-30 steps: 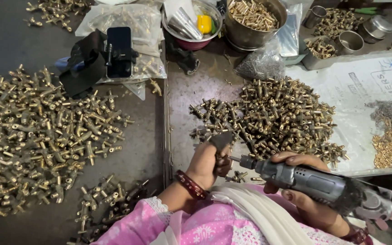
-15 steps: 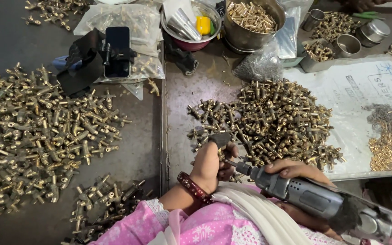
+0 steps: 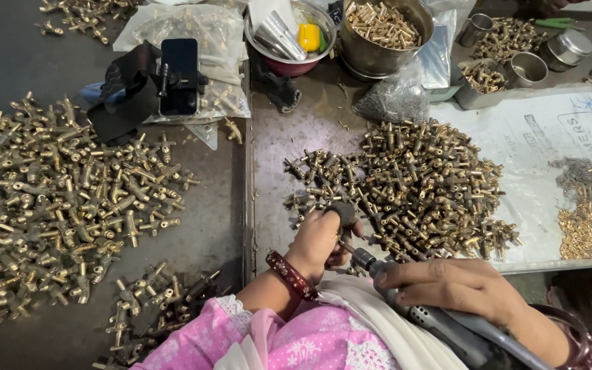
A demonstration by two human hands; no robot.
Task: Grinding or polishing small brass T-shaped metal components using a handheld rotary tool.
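Observation:
My left hand grips a small brass valve fitting with a dark knob, at the near edge of a big pile of brass fittings. My right hand is wrapped around a grey power screwdriver whose tip points up-left and meets the fitting in my left hand. A dark red bangle sits on my left wrist. Pink sleeves and a white scarf fill the bottom of the view.
A second large heap of brass fittings covers the dark surface at left, with a smaller cluster below it. At the back stand a phone on a black holder, a steel pot of brass pieces, a red bowl, small tins and plastic bags.
Both hands with the fitting and the screwdriver have stayed pressed together; the screwdriver now lies lower in view, and the view has shifted slightly.

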